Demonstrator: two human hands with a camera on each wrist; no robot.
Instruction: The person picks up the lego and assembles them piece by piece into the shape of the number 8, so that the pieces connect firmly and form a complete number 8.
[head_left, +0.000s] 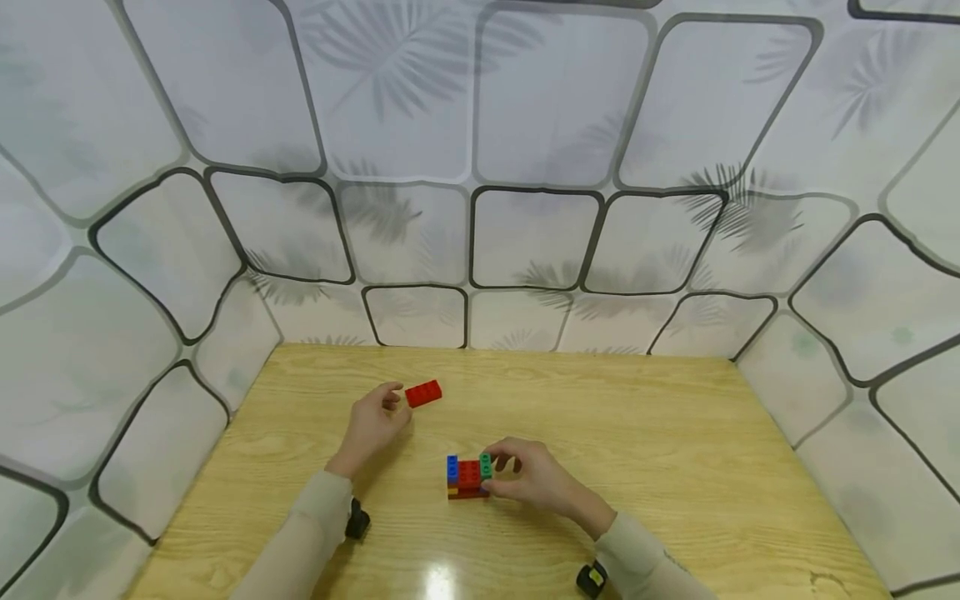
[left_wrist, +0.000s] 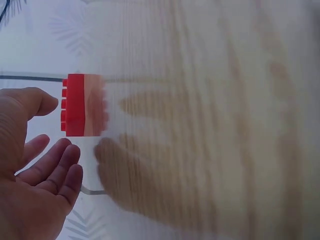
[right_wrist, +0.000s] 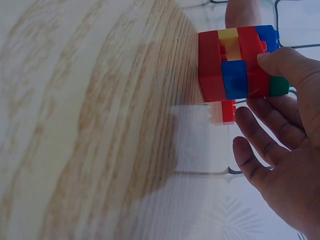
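Note:
A loose red building brick (head_left: 423,393) lies on the wooden table (head_left: 637,417). Close beside it is my left hand (head_left: 375,423), its fingers loosely spread. In the left wrist view a gap shows between the red brick (left_wrist: 75,105) and the thumb and fingers. Nearer to me, a stack of building bricks (head_left: 468,473) stands on the table, with blue, red and green on top. My right hand (head_left: 536,479) grips its right end between thumb and forefinger. The right wrist view shows the stack (right_wrist: 210,70) with red, yellow and blue lower layers; the other fingers extend free.
A pale patterned backdrop (head_left: 536,237) rises behind the table and along both sides. The loose red brick (right_wrist: 228,111) shows beyond the stack in the right wrist view. A black wrist device (head_left: 358,520) hangs at the left sleeve, another (head_left: 592,579) at the right.

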